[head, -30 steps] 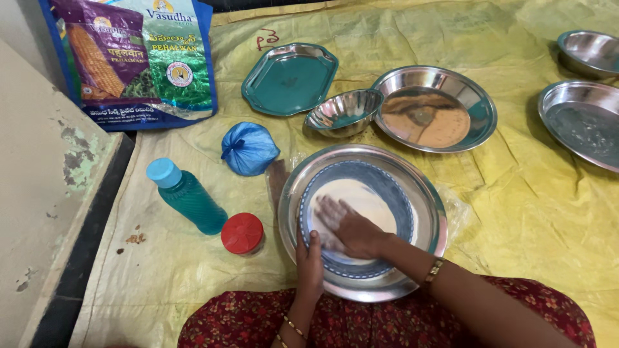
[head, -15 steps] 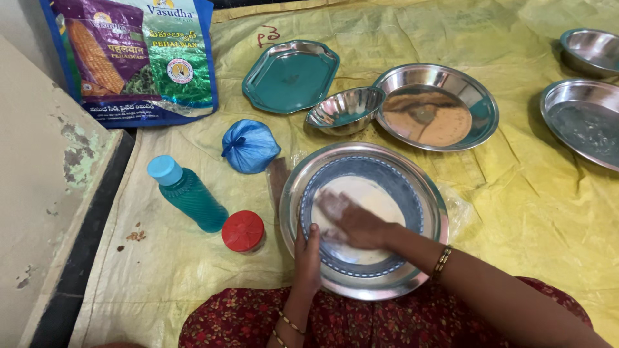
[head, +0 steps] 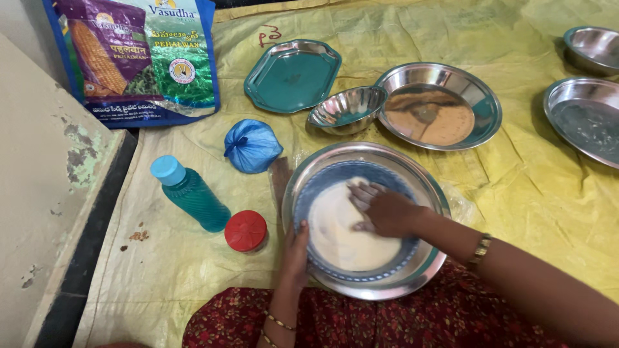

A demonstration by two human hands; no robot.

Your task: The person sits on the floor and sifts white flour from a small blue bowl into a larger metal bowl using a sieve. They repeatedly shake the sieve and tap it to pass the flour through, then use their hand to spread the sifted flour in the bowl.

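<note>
A large steel plate (head: 425, 180) lies on the yellow sheet in front of me, with a flat round of pale dough (head: 338, 238) spread on a blue surface inside it. My right hand (head: 385, 209) presses flat on the upper right part of the dough, fingers together and pointing left. My left hand (head: 295, 254) rests on the plate's near left rim, gripping it. A gold bangle sits on each wrist.
A teal bottle (head: 190, 193), a red lid (head: 245, 230) and a tied blue bag (head: 251, 145) lie left of the plate. Behind are a small steel bowl (head: 347, 108), a teal tray (head: 293, 74), a steel dish of brown flour (head: 440, 106), more steel dishes (head: 583, 119) and a printed sack (head: 138, 55).
My right hand has shifted from the dough's lower left to its upper right. The left hand stays on the plate's rim. The view has moved closer.
</note>
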